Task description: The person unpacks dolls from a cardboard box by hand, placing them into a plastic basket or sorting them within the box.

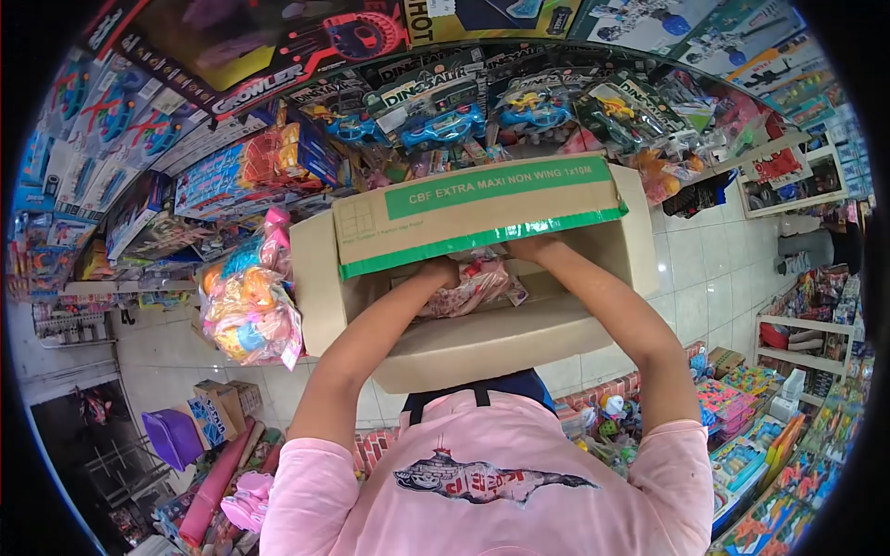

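A large cardboard box (519, 345) stands open in front of me, its printed flap edged with green tape. Both my forearms reach down into it. My left hand (443, 271) is at a pink item in clear plastic wrap (477, 285) inside the box, and its fingers are hidden. To the right of that item, my right hand (530, 246) goes under the raised flap, so its fingers are out of sight too. What the hands hold, if anything, cannot be made out. Against the box's left side rests a clear bag of colourful toys (248, 313).
Boxed and carded toys, including blue dinosaur toys (443, 125), fill the shelves ahead. White tiled floor (700, 269) lies around the box. A purple bin (173, 439) stands at the lower left, and packaged goods (732, 398) are stacked at the right.
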`<state>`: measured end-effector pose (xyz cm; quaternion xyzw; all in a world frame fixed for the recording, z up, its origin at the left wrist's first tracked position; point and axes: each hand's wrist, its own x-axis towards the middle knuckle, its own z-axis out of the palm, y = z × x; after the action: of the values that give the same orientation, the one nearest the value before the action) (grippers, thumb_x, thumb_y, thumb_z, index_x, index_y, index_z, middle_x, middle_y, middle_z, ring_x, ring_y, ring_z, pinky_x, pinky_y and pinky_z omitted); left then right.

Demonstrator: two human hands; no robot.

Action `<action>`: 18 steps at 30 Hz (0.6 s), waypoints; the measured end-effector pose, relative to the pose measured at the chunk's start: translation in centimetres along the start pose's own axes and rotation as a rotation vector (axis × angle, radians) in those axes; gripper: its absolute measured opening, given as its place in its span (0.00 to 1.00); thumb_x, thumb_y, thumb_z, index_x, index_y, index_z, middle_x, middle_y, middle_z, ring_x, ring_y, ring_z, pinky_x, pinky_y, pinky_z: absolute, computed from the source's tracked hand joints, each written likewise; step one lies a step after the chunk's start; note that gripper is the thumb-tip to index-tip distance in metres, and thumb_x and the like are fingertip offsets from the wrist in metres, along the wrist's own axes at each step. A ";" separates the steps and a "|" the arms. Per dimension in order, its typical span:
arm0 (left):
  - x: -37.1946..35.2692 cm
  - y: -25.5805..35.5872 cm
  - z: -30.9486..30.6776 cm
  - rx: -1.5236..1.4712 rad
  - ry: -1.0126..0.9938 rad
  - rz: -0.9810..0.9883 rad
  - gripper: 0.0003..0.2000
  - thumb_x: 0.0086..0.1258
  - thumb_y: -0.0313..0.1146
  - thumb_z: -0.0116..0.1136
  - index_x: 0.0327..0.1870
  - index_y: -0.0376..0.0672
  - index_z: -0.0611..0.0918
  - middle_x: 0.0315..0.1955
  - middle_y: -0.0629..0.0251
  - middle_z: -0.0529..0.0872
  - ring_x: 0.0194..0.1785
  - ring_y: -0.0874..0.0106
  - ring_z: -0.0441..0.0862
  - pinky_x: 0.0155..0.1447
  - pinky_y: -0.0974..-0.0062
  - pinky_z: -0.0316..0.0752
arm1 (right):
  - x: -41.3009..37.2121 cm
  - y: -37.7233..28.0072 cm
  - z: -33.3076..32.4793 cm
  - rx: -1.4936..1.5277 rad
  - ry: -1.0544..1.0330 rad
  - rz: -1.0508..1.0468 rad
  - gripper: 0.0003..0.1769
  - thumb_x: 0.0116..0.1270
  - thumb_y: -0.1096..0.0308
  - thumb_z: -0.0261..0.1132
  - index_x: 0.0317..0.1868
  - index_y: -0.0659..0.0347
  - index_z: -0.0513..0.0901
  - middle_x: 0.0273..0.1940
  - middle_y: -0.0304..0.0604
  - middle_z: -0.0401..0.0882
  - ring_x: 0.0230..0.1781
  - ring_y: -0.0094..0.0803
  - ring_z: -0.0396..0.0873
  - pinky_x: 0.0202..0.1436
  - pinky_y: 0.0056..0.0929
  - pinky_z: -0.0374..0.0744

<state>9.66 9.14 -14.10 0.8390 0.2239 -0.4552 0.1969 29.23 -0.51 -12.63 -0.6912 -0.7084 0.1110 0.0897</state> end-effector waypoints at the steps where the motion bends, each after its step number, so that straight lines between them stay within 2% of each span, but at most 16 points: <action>1: 0.5 -0.2 0.3 -0.025 0.008 -0.006 0.23 0.67 0.46 0.57 0.62 0.47 0.82 0.59 0.54 0.82 0.64 0.57 0.77 0.67 0.63 0.72 | 0.3 0.2 0.1 0.007 -0.008 -0.004 0.21 0.66 0.62 0.61 0.59 0.57 0.79 0.60 0.56 0.77 0.61 0.52 0.75 0.66 0.50 0.71; 3: 1.2 -0.9 1.3 -0.065 0.020 -0.014 0.23 0.67 0.45 0.57 0.61 0.47 0.82 0.59 0.54 0.82 0.64 0.57 0.77 0.66 0.63 0.72 | 0.6 -0.2 0.6 0.184 0.186 0.064 0.16 0.66 0.65 0.61 0.53 0.59 0.82 0.53 0.56 0.81 0.55 0.52 0.78 0.59 0.49 0.75; 5: 1.7 -1.8 2.0 -0.113 0.039 -0.009 0.23 0.67 0.44 0.57 0.61 0.47 0.82 0.58 0.54 0.82 0.64 0.57 0.78 0.66 0.63 0.72 | 0.7 -0.3 0.9 0.236 0.238 0.067 0.17 0.66 0.65 0.61 0.53 0.59 0.82 0.53 0.56 0.80 0.56 0.52 0.78 0.59 0.49 0.74; 12: 1.3 -3.5 3.5 -0.241 0.125 0.014 0.22 0.66 0.42 0.58 0.60 0.47 0.82 0.57 0.54 0.83 0.63 0.57 0.78 0.66 0.62 0.73 | 0.3 -0.7 2.9 0.235 0.194 0.025 0.18 0.66 0.64 0.61 0.54 0.59 0.81 0.55 0.56 0.80 0.57 0.52 0.77 0.61 0.49 0.74; 18: -1.0 -1.8 2.9 -0.356 0.353 0.166 0.21 0.65 0.40 0.59 0.59 0.47 0.83 0.56 0.54 0.84 0.63 0.57 0.79 0.65 0.62 0.73 | -0.1 -1.4 3.6 0.250 0.143 -0.025 0.19 0.66 0.63 0.62 0.56 0.60 0.81 0.56 0.56 0.79 0.57 0.52 0.77 0.62 0.49 0.73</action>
<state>6.26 8.90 -14.96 0.8730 0.2616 -0.2374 0.3362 26.92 -0.75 -15.66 -0.6719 -0.6895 0.1476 0.2266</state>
